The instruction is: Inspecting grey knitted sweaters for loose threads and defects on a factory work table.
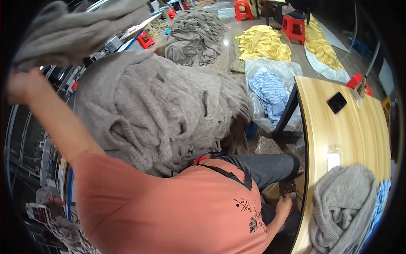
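My left arm stretches out to the upper left, where my left hand (26, 84), somewhat blurred, is closed at the lower edge of a raised grey knitted garment (80, 34). Beneath that arm lies a large heap of grey-brown knitwear (156, 101), with folds and ribbed edges showing. Low beside the table edge, my right hand (284, 207) is closed near my lap. A small greyish bit shows at its fingertips, too small to name. A grey knitted garment (342, 207) rests bunched on the wooden table (351, 135) to my right.
A dark phone (337, 103) and a white slip (333, 160) lie on the table. Blue-striped fabric (267, 91) sits on plastic sheeting beyond its leg. Yellow garments (263, 42), another grey pile (194, 36) and red stools (293, 28) stand farther off. Machines line the left.
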### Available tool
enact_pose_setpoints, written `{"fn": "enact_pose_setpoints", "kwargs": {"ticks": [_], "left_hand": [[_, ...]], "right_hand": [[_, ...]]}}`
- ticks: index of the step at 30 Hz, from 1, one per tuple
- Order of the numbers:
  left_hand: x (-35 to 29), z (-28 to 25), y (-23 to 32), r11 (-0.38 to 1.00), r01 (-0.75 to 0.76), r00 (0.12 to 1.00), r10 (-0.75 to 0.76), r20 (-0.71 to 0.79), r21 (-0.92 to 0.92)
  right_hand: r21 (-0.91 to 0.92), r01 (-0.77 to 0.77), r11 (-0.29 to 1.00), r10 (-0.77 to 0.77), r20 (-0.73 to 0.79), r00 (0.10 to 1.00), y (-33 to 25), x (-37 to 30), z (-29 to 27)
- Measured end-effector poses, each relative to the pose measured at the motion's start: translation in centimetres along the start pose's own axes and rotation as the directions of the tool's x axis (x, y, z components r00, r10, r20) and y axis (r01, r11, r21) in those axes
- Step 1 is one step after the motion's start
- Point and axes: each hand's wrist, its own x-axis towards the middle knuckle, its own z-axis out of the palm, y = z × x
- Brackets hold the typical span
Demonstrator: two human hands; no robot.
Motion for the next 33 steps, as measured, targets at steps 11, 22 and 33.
{"fn": "enact_pose_setpoints", "kwargs": {"ticks": [11, 22, 33], "left_hand": [[-14.8, -8.6, -0.9, 0.3, -0.875, -0.038, -0.825, 0.564, 0.379], [-27.4, 1.0, 1.7, 0.968, -0.236, -0.585, -0.214, 0.782, 0.087], [-62.8, 3.1, 24.9, 0.55, 0.832, -0.528, 0.749, 0.401, 0.07]], "right_hand": [[0.257, -0.007, 0.966, -0.015, 0.084, 0.996, 0.8, -0.1, -0.2], [0.321, 0.125, 0.939, -0.001, -0.36, 0.933, -1.7, -4.3, -3.2], [0.278, -0.169, 0.946, 0.286, -0.466, 0.837, -2.2, -9.7, -3.4]]}}
